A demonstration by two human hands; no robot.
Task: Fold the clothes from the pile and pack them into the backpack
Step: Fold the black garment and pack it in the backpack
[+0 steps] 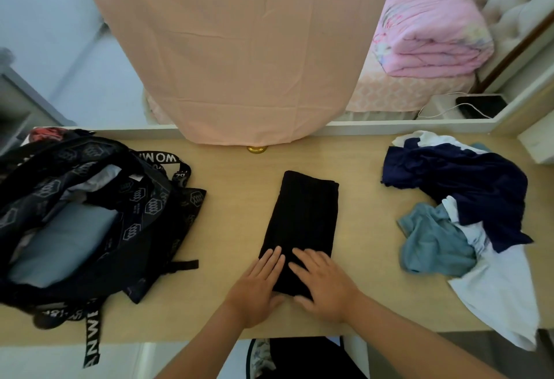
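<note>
black backpack (90, 213) gapes well left of the grip, pile (467, 213) well right. the folded black strip (302, 213) runs away from it; left hand (257, 285) and right hand (323, 282) lie flat on its near end, fingers straight, gripping nothing. uneven pushing could skew the fold.

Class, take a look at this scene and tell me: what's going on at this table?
A person is folding clothes. The left hand and right hand lie flat on the near end of a black garment, folded into a long strip. On the person's left the backpack lies open with a grey-blue folded item inside. A pile of unfolded navy, teal and white clothes waits on the right.
</note>
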